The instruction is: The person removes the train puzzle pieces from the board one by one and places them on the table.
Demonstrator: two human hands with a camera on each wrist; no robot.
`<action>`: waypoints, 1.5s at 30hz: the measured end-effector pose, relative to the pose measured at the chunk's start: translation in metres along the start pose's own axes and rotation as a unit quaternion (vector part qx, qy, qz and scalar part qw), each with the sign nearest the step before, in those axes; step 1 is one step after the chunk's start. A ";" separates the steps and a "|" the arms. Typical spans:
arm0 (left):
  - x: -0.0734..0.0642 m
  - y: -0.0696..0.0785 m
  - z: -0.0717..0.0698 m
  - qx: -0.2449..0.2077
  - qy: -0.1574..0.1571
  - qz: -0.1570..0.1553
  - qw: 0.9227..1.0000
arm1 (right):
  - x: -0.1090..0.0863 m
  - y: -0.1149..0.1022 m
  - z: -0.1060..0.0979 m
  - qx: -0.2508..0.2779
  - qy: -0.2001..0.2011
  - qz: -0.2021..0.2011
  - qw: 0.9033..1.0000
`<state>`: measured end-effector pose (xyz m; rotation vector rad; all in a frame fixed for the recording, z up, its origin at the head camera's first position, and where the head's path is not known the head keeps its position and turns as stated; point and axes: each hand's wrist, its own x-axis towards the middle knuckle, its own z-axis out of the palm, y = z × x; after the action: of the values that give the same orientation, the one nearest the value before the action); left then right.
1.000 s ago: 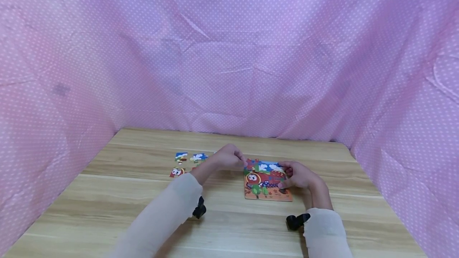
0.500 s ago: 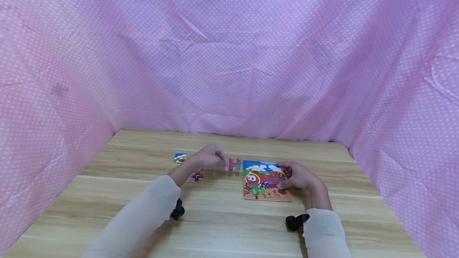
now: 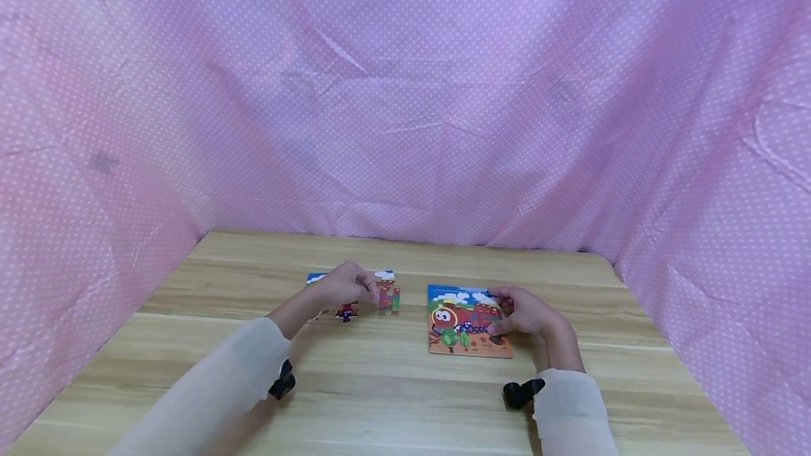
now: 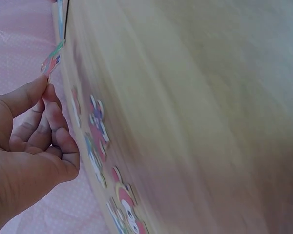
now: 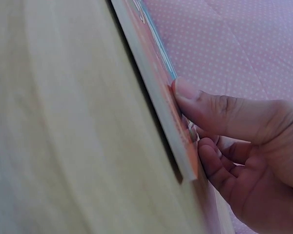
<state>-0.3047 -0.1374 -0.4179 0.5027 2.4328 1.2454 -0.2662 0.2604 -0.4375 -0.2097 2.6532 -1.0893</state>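
My left hand [image 3: 342, 286] pinches a red and green jigsaw piece [image 3: 388, 298] between thumb and forefinger; the piece [image 4: 52, 62] sticks out past the fingertips in the left wrist view. It hangs over the left part of the table, among loose jigsaw pieces. To the right lies a square picture puzzle board [image 3: 469, 352] with a red cartoon figure, clouds and orange ground. My right hand [image 3: 529, 314] holds the board at its right side. In the right wrist view the thumb [image 5: 188, 92] presses on the board's face, and the other fingers curl at its edge.
Several loose pieces lie partly hidden behind the left hand: a dark red one [image 3: 346, 312], a blue one [image 3: 315, 277] and a cloud one [image 3: 384, 275]. The wooden table [image 3: 412, 400] meets a pink dotted cloth [image 3: 405, 125] at the back and sides.
My left hand has moved left, away from the board, carrying the red and green jigsaw piece toward the loose pieces. The right hand stays on the board.
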 end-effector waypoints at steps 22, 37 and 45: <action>-0.005 -0.009 0.006 0.103 0.032 0.029 0.994 | -0.001 0.001 0.000 0.008 0.001 -0.002 1.000; 0.008 -0.011 0.013 0.135 0.026 0.043 0.990 | 0.000 0.003 0.001 0.007 0.002 -0.004 1.000; 0.011 -0.008 0.017 0.157 0.025 0.054 0.986 | 0.000 0.002 0.000 0.001 0.000 -0.012 1.000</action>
<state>-0.3074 -0.1252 -0.4355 0.7067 2.6918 0.9236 -0.2666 0.2615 -0.4395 -0.2412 2.6570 -1.0981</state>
